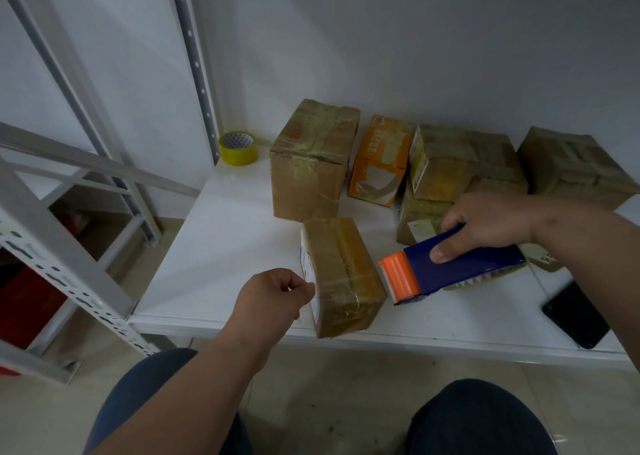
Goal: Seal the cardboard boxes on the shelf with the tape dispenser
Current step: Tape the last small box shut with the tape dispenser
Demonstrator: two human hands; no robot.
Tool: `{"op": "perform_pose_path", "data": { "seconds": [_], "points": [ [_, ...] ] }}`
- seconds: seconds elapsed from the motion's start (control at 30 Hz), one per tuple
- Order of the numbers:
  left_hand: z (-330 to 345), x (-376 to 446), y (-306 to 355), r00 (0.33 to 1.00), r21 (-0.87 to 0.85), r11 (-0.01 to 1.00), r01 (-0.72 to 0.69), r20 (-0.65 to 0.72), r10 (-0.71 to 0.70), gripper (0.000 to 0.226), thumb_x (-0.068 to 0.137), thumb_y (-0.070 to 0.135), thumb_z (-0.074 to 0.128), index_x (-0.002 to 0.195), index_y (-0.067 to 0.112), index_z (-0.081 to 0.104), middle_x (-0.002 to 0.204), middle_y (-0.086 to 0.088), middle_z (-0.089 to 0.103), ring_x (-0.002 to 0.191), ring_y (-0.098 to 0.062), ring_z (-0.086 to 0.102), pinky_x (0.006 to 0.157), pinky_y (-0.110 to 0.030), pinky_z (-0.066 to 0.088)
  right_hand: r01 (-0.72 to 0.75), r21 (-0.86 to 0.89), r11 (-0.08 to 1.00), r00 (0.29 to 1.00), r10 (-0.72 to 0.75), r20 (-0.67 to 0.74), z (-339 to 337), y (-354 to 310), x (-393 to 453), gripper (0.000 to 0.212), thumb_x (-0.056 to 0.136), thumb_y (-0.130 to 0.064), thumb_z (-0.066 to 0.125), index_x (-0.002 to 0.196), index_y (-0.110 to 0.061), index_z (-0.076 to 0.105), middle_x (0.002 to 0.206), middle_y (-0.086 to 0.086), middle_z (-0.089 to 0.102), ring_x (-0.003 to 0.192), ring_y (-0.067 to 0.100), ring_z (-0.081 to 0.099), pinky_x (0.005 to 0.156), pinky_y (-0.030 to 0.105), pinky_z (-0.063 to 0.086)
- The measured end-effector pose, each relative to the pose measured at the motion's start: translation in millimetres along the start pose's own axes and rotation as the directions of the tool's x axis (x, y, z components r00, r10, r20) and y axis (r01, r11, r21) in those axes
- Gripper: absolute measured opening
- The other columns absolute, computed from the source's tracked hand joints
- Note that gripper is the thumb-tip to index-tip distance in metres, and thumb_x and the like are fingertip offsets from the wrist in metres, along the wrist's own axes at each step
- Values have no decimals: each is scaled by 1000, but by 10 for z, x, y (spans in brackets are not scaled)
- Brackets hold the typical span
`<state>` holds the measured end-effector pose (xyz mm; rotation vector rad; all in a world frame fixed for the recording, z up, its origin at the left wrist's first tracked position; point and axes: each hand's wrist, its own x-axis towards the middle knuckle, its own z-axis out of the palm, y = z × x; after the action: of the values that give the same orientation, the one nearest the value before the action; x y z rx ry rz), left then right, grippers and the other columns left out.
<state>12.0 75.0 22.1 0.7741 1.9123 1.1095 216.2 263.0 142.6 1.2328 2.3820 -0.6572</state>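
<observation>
Head view, only cam. White shelf fills mid-frame; its front edge runs across lower centre.

R hand, right of centre: fingers and thumb wrapped round the tape dispenser, blue body w/ orange head. Dispenser is held above the shelf surface, orange end pointing left and sitting just beside the right edge of the small box. Contact btwn dispenser head and box: cannot tell.

L hand, lower centre: fingers curled in, fingertips at the left end of the small box near its white label. Appears to pinch sth thin there, poss. tape end; too small to confirm. Small box lies flat near shelf front edge, glossy tape over top seam and across the near end.

Rear of shelf, centre to upper right: large brown box upright, taped; orange box just beside it on the right; further brown boxes stacked and touching, one more at far right.

Yellow tape roll stands at rear left corner of shelf, against the perforated grey upright.

Black phone lies flat at right, near shelf front edge.

Bottom of frame: person's knees in dark trousers, pale floor tiles. Left edge: second grey rack, red item behind it.
</observation>
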Motion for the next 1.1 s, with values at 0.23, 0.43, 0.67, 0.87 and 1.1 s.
{"op": "perform_pose_path", "data": {
  "seconds": [0.23,0.43,0.67,0.87,1.1],
  "points": [
    [7,33,44,998,75,997,-36,-45,40,22,90,29,66,73,15,67,62,0,58,50,-10,46,51,-24,37,-9,7,1000,1000,9,3,-71,16,35,32,78,-49,71,82,-17,72,76,1,70,67,14,65,56,22,43],
    [21,67,35,999,152,988,-24,-23,28,22,90,31,65,76,14,68,58,2,57,49,-9,47,48,-21,38,-24,-17,1000,999,25,35,-63,20,112,30,78,-52,70,77,-23,69,70,-4,68,65,11,65,56,21,42],
    [46,67,-15,993,70,992,100,53,-104,19,91,29,63,81,18,75,67,-1,63,61,-12,53,56,-23,40,-55,11,998,992,54,112,-10,65,246,35,80,-50,68,92,-17,70,86,0,70,80,17,68,65,23,48],
    [92,32,-171,985,216,974,64,142,-96,15,92,29,62,87,17,68,88,-3,68,80,-14,60,67,-24,47,-54,145,988,990,34,140,93,186,303,57,58,-58,72,90,-10,72,86,6,74,79,22,70,67,26,49],
    [97,88,-125,952,528,808,-262,3,307,44,91,17,64,129,31,47,124,8,51,106,-7,54,89,-24,50,-46,345,937,988,-7,152,320,384,295,56,43,-60,74,76,-14,72,75,1,73,73,19,69,63,24,49]
  ]
}}
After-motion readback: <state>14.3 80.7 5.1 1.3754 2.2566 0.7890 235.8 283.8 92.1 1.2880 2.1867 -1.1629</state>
